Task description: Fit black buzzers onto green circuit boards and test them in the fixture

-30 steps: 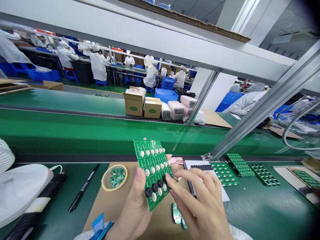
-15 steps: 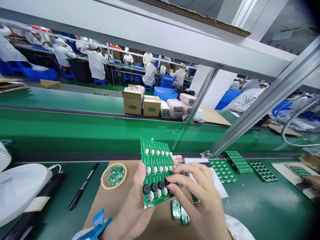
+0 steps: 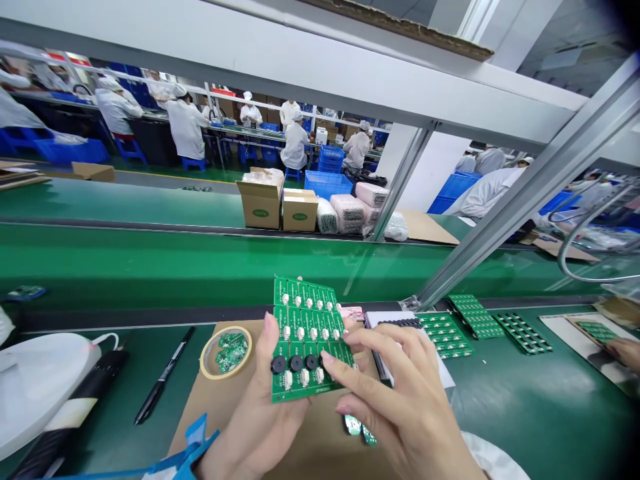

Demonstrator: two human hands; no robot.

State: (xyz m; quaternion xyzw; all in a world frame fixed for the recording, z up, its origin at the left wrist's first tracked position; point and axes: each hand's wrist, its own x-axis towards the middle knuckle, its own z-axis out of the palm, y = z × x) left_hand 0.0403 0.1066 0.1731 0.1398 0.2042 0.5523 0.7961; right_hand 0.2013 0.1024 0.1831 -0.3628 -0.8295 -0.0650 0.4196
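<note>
In a factory hall, workers in white gowns and caps (image 3: 187, 130) sit along assembly lines at 11 o'clock, beyond a green conveyor belt (image 3: 150, 267). Cardboard boxes (image 3: 260, 207) and a blue crate (image 3: 325, 183) stand past the belt at 12 o'clock.

In the head view, the left hand (image 3: 255, 413) grasps a green circuit-board panel (image 3: 307, 340) by its lower left edge, mid-frame, above a cardboard sheet (image 3: 193, 400). The right hand (image 3: 400, 407) is curved, its fingertips (image 3: 333, 363) touching the panel beside a row of black buzzers (image 3: 297, 363); whether it grips, one cannot tell. A roll of masking tape (image 3: 225, 352) ringing small boards lies at 9 o'clock, and a black marker (image 3: 165, 373) at 8 o'clock. Stacked green boards (image 3: 445, 335) lie at 3 o'clock, toward a co-worker's hand (image 3: 625, 353).
</note>
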